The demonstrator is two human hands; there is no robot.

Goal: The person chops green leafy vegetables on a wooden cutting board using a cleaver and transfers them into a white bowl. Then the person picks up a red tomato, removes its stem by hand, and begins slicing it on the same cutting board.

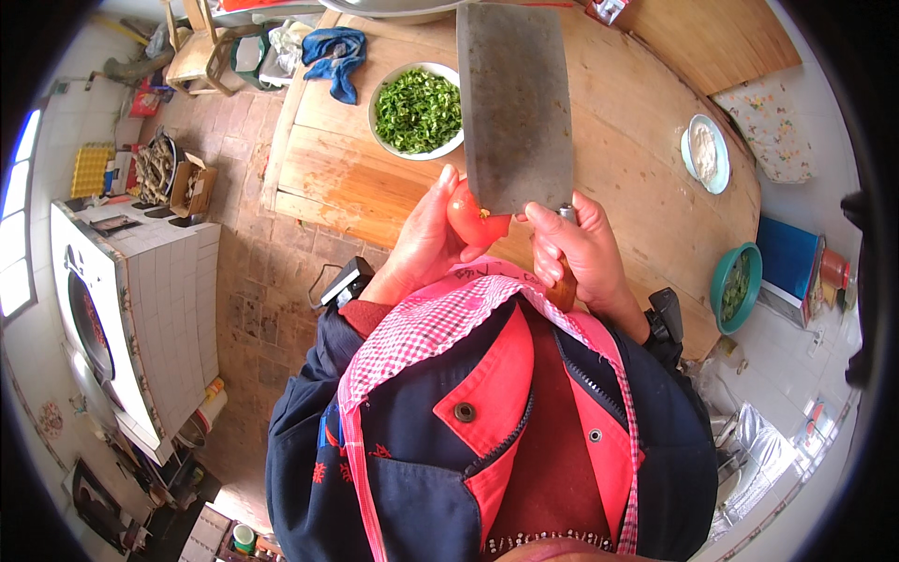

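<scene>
A red tomato [469, 214] rests in my left hand [424, 242], its stem scar facing the blade. My right hand [583, 246] grips the wooden handle [564, 288] of a broad cleaver [518, 105]. The blade points away from me, over the table, and its lower corner meets the tomato near the stem scar. Whether the edge has gone into the flesh I cannot tell. Just beyond the tomato, partly behind the blade, is a white bowl [377, 133] of chopped green leaves [418, 111].
The wooden table [632, 140] carries a blue cloth [336, 60], a bowl of white powder [704, 151], likely flour, and a green basin [718, 298] with leaves. A large metal pan [400, 5] sits at the far edge. To the left stands a tiled stove [172, 302].
</scene>
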